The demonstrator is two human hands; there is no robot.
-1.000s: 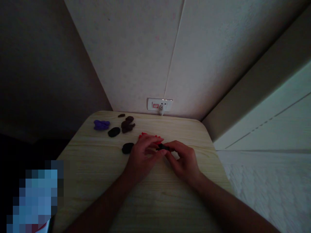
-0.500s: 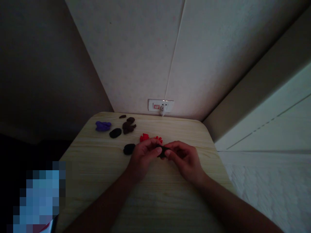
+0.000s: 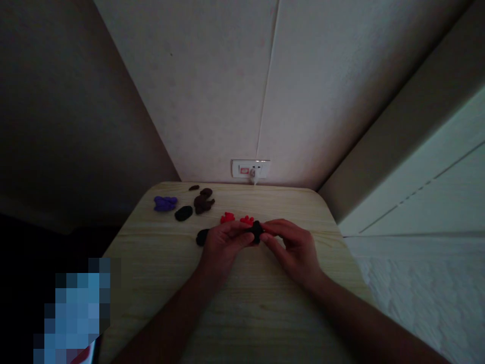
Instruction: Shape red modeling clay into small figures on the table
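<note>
Between my fingertips is a small black lump of what looks like modelling clay (image 3: 256, 231), its edge uneven. My left hand (image 3: 226, 246) pinches it from the left, thumb in front. From the right, my right hand (image 3: 290, 246) grips it between thumb and forefinger. Just behind my hands lie two red clay pieces, one chunky (image 3: 228, 217) and one with a knobbly edge (image 3: 247, 220). A black clay piece (image 3: 202, 237) is partly hidden by my left hand.
On the wooden tabletop (image 3: 242, 313), farther left, are a flat black disc (image 3: 184, 213), a brown clay figure (image 3: 203, 203), a small brown strip (image 3: 194, 187) and a purple lump (image 3: 165, 203). A wall socket (image 3: 250, 169) with a plug sits behind the table. A blurred blue patch (image 3: 78, 308) is at lower left.
The black lump has been turned between my fingers, and more of it shows now. The whole view has shifted slightly; the pieces on the table lie as before.
</note>
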